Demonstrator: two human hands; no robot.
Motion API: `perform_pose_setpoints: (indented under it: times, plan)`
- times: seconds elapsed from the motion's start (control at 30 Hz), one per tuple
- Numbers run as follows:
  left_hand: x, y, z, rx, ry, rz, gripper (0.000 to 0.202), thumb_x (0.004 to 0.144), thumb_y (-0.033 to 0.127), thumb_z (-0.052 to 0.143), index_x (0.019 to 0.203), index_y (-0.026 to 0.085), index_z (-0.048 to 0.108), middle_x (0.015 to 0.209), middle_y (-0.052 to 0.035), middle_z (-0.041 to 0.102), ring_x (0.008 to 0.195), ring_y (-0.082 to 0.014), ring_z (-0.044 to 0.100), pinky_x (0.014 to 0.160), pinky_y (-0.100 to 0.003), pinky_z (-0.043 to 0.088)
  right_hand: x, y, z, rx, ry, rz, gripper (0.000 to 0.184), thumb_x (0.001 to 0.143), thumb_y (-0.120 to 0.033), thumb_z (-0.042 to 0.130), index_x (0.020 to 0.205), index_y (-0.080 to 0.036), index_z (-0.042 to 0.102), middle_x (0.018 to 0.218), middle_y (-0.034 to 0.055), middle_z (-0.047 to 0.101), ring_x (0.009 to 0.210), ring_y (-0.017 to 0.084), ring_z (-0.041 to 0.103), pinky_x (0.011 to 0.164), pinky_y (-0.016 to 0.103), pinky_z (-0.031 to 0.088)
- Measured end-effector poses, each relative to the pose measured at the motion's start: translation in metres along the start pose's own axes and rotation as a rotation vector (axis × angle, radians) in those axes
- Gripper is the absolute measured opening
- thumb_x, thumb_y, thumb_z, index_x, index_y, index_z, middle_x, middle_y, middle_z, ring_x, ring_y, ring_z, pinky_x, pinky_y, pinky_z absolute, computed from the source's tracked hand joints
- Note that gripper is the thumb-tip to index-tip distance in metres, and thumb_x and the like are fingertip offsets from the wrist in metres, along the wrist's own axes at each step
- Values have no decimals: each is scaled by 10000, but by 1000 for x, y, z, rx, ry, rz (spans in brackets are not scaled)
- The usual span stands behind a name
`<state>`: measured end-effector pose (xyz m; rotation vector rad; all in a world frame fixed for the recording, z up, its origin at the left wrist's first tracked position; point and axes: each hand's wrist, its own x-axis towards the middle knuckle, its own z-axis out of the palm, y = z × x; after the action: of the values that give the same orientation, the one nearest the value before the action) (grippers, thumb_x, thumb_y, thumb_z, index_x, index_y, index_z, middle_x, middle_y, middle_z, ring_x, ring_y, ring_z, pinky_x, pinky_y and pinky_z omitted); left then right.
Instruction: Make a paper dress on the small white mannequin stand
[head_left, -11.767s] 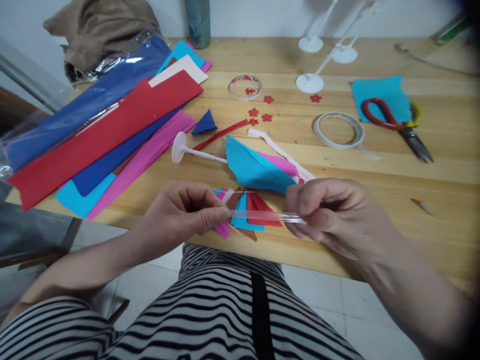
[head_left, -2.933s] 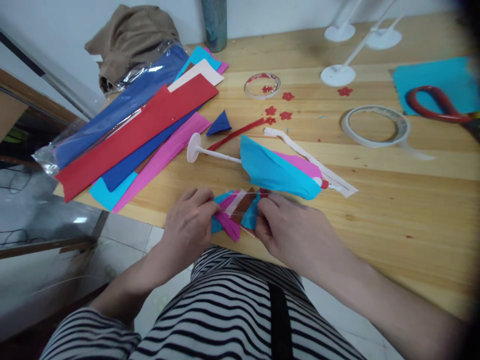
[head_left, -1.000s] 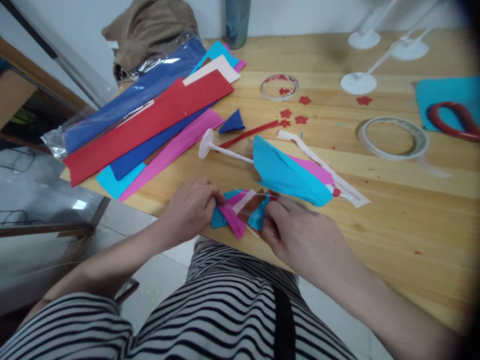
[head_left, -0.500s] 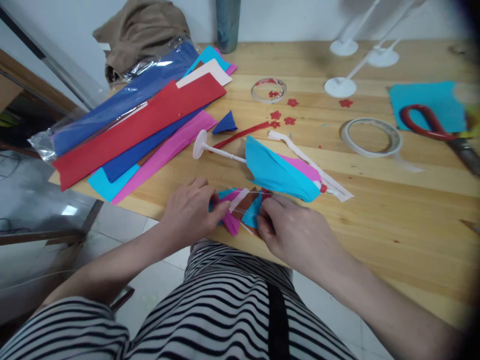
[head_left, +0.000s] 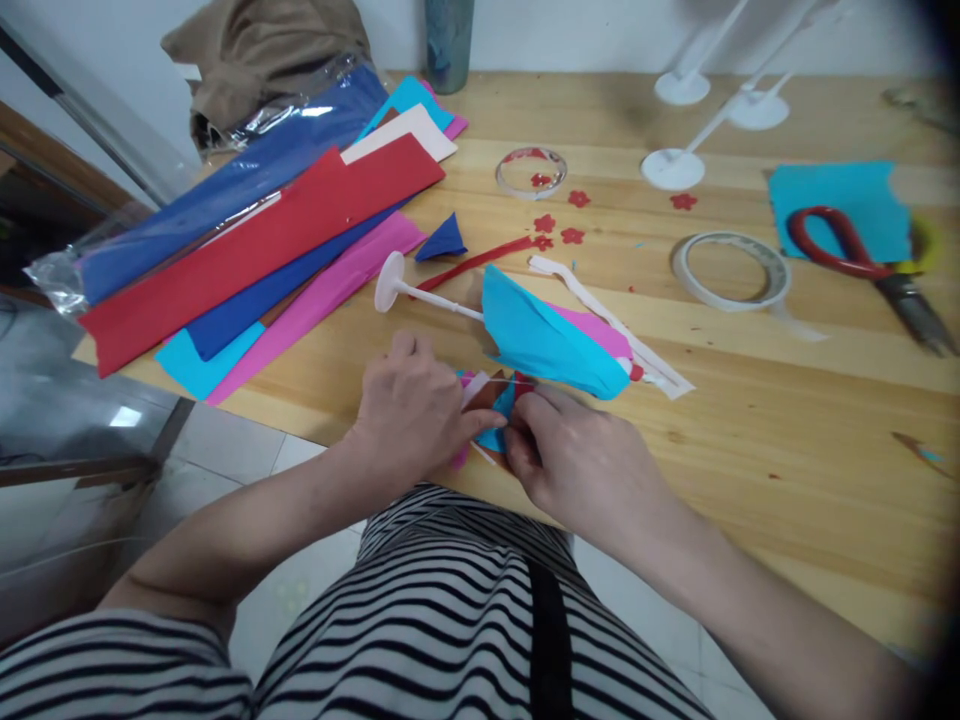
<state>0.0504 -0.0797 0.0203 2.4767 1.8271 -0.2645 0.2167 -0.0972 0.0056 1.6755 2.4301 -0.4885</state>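
Blue, pink, white, brown and red paper strips lie side by side at the near edge of the table. The left hand covers one end, thumb stuck out. The right hand is curled up at the other end. I cannot tell if either one pinches. Past them lies a white stand with blue paper, then red flowers.
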Motion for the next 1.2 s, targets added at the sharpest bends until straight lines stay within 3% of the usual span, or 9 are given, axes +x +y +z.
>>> perform_pose_setpoints:
  times: [0.43, 0.7, 0.93, 1.2]
  plan:
    - [3, 3, 0, 19, -55, -30, 739, 834, 827, 562, 915, 131, 797, 983, -223, 673, 1017, -376, 577, 649, -385, 471, -3, 2, -2, 47, -13, -18, 224, 1005, -238, 496, 961, -158, 701, 1009, 128, 741, 818, 260, 704, 547, 314, 285]
    - [3, 3, 2, -11, -52, -4, 744, 821, 792, 622, 915, 75, 796, 971, -233, 662, 1031, -389, 581, 669, -391, 456, -6, 14, 2, 160, 105, -98, 157, 950, -199, 595, 834, -170, 698, 899, 81, 726, 754, 209, 668, 579, 290, 358]
    - [1, 3, 1, 35, -42, 4, 769, 833, 807, 576, 946, 79, 794, 984, -243, 665, 1038, -398, 583, 656, -382, 454, -5, 19, 0, 202, 112, -37, 124, 916, -266, 688, 859, -164, 729, 880, 76, 733, 730, 212, 670, 619, 311, 422]
    - [3, 2, 4, -17, -24, -10, 759, 805, 793, 636, 908, 57, 794, 967, -246, 669, 1028, -403, 578, 652, -386, 443, -13, 36, -7, 488, 191, -135, 141, 907, -232, 670, 771, -197, 675, 736, 14, 704, 616, 151, 604, 597, 278, 436]
